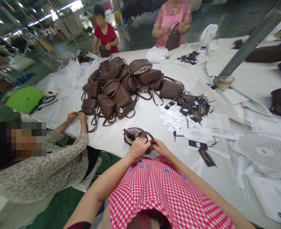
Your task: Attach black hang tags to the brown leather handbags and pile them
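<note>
A brown handbag [133, 132] lies at the table's front edge, close to my body, its mouth open and a greyish lining showing. My left hand [139, 147] is closed on the bag's near rim, the fingertips partly hidden inside. At the bag's right side my right hand [159, 147] pinches the brown strap [150, 136]. Farther up the table rises a heap of similar brown handbags [123, 95], some with gold charms. To the right, a pile of black hang tags [195, 108] sits beside white paper pieces [176, 120].
A co-worker in a patterned top [66, 152] works at my left. Two people [105, 36] stand across the table with bags. A white fan [264, 148] stands right, near a slanted metal post [245, 41]. A green cap-like item [26, 99] lies far left.
</note>
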`<move>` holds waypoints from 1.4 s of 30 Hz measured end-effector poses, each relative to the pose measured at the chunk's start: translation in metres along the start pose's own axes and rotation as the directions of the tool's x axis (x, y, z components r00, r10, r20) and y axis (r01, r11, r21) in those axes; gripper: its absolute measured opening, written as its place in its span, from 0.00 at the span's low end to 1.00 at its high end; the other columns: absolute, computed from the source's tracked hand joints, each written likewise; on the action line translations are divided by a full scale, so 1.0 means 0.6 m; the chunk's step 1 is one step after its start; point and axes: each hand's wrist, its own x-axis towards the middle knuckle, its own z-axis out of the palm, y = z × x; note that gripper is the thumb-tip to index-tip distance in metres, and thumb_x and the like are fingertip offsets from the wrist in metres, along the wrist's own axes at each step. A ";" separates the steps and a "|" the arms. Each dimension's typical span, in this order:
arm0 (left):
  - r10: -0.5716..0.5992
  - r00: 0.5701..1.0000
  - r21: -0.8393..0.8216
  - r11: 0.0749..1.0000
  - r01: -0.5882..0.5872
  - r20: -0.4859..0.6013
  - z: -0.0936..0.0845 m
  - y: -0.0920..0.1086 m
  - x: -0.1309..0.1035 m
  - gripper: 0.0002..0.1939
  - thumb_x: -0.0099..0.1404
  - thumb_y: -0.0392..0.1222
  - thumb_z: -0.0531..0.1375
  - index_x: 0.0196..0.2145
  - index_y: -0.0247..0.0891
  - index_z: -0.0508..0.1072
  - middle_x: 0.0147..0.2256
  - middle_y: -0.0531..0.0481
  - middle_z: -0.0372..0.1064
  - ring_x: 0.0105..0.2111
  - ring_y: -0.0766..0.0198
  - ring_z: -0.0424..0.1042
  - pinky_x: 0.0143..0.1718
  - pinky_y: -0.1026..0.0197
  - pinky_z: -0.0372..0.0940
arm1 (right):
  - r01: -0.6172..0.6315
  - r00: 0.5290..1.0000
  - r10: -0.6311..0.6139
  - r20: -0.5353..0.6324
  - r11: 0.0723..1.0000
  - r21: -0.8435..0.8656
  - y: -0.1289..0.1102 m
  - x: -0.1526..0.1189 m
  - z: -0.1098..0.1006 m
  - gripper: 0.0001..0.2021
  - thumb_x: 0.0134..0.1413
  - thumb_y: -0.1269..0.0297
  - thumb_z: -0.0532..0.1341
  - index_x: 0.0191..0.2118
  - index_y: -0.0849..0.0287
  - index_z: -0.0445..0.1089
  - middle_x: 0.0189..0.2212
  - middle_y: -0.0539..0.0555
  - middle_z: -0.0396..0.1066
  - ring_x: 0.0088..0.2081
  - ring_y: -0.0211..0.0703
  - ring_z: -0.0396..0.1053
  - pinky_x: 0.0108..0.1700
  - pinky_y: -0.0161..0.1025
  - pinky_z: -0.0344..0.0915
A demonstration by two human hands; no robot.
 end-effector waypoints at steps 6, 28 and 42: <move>-0.095 0.995 -0.119 0.989 0.092 -0.027 0.010 0.006 -0.001 0.10 0.70 0.36 0.48 0.36 0.35 0.69 0.34 0.45 0.68 0.36 0.58 0.67 0.43 0.55 0.61 | 0.093 0.989 -0.117 -0.087 0.966 -0.242 -0.017 0.002 0.016 0.17 0.43 0.63 0.63 0.41 0.57 0.62 0.35 0.50 0.66 0.35 0.42 0.65 0.39 0.40 0.65; -0.607 0.765 -0.445 0.758 0.478 -0.212 -0.024 -0.011 0.011 0.08 0.66 0.39 0.57 0.29 0.38 0.69 0.32 0.48 0.69 0.39 0.57 0.63 0.42 0.53 0.56 | 0.063 0.974 -0.181 -0.134 0.790 -0.610 -0.050 -0.037 -0.062 0.02 0.48 0.67 0.56 0.31 0.55 0.61 0.26 0.50 0.64 0.28 0.42 0.62 0.32 0.38 0.59; -0.270 0.952 -0.659 0.743 0.112 -0.142 0.001 -0.086 0.010 0.18 0.61 0.41 0.63 0.49 0.40 0.71 0.56 0.41 0.62 0.56 0.54 0.60 0.57 0.49 0.58 | -0.052 0.975 -0.139 -0.175 0.621 -0.782 -0.044 -0.013 -0.156 0.08 0.51 0.68 0.57 0.39 0.55 0.67 0.35 0.56 0.69 0.37 0.48 0.66 0.36 0.40 0.61</move>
